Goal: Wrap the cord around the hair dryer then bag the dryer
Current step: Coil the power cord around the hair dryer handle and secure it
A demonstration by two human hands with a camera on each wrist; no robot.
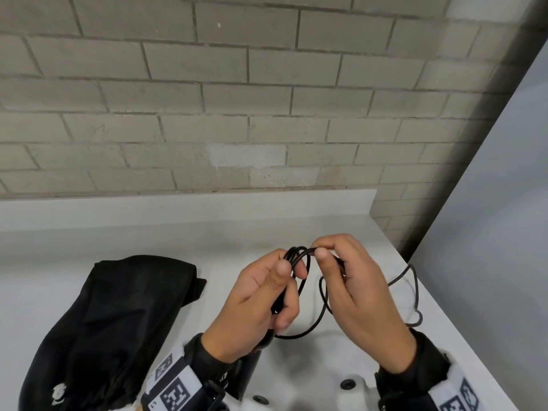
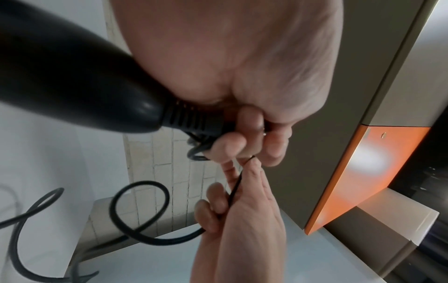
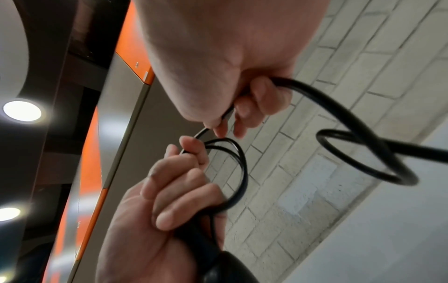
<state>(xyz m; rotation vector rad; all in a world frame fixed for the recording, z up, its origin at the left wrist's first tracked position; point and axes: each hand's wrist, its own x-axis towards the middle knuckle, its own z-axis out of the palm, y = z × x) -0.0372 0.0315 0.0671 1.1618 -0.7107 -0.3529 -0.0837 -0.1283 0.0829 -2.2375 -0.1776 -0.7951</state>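
Note:
My left hand (image 1: 292, 271) grips the cord end of the black hair dryer (image 2: 72, 76) and holds several gathered loops of its black cord (image 1: 293, 337) between thumb and fingers. Close beside it, my right hand (image 1: 321, 252) pinches the cord at the top of the loops, and more of the cord (image 3: 322, 95) runs through its palm. The slack trails right across the counter in loose curls toward the edge. The dryer's body is mostly hidden under my left wrist. A black fabric bag (image 1: 118, 321) lies flat on the counter to the left.
The white counter (image 1: 148, 238) has a raised back lip against a grey brick wall (image 1: 267, 114). Its right edge runs diagonally beside a pale panel (image 1: 489, 232). The loose cord (image 1: 415, 292) lies near that edge. My white buttoned garment (image 1: 347, 384) shows at the bottom.

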